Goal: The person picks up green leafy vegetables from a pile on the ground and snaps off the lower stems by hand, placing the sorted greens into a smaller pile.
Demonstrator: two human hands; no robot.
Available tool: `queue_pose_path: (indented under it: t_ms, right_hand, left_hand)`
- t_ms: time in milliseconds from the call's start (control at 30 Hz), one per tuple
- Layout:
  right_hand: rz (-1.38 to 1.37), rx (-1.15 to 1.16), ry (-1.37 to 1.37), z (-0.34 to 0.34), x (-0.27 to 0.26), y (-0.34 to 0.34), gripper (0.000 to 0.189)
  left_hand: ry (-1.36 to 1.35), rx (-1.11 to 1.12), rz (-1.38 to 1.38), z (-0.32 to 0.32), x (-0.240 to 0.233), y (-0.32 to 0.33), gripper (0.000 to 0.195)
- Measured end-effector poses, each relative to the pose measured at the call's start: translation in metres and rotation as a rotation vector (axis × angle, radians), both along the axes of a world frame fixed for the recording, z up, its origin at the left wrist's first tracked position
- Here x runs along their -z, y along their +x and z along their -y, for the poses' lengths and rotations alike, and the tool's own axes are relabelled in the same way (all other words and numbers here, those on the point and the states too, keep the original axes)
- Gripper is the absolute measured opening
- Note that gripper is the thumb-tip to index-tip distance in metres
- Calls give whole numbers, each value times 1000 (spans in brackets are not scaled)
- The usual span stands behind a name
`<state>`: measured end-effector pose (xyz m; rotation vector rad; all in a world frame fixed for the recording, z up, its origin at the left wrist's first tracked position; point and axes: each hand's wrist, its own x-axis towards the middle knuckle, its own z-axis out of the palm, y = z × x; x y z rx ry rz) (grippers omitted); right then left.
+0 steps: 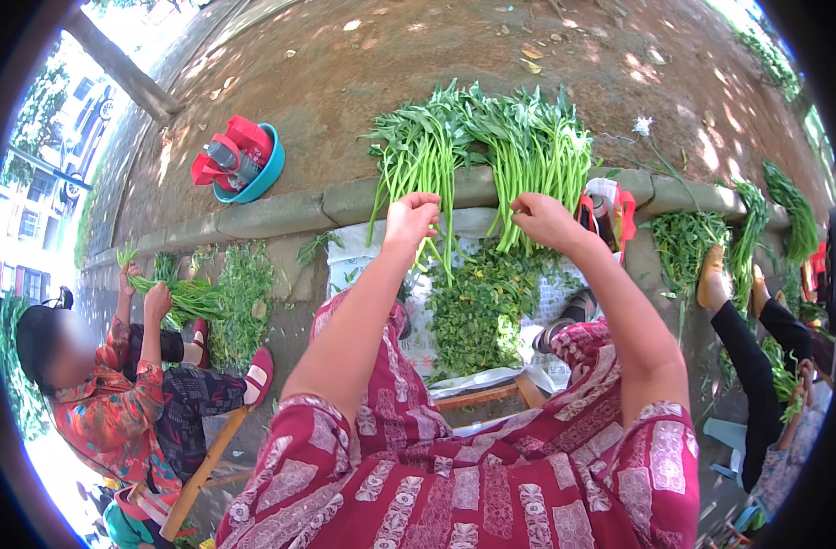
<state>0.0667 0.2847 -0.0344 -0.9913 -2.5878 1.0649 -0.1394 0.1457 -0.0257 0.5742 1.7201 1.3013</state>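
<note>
Two bunches of long-stemmed leafy greens lie side by side on the stone curb, the left bunch (428, 147) and the right bunch (538, 151), leaves toward the bare soil and stems toward me. My left hand (412, 221) is at the lower stems of the left bunch, fingers curled; whether it pinches a stem is unclear. At the left edge of the right bunch's stems is my right hand (543, 216), thumb and fingers drawn together; what lies between them cannot be made out. Below both hands, picked leaves (479, 316) lie heaped on a white woven sack (352, 257).
A blue basin (270, 171) with red bags and a bottle stands on the soil. A red-and-white bag (624, 216) is beside the right bunch. Seated co-workers handle greens at left (116, 412) and far right (795, 439). More greens (689, 247) lie along the curb (273, 218).
</note>
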Motion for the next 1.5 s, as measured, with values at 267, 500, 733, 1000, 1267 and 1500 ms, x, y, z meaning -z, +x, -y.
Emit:
queue_pose_path:
  t_ms: [267,500,733,1000,1267,1500]
  right_hand:
    - [-191,7,-164,76,-80,78,24]
    - [-190,110,-137,68,-78,92,22]
    - [-226,126,-71,62,-84,90,24]
    - [-209,109,-66,61,-89,87,25]
    - [-207,95,-95,61,-93,81,25]
    - [-184,107,-110,60,-92,83,25]
  left_hand:
    - [-164,117,-202,-55,112,-32,14]
    - [-361,60,-348,-64,202,-6,40]
    - [-325,-98,-322,-78,238,-6,70]
    - [-183,-121,201,-85,250,-18,115]
    - [-300,-176,195,-102,246,-21,102]
    - [-356,-150,44,-113,244,0,85]
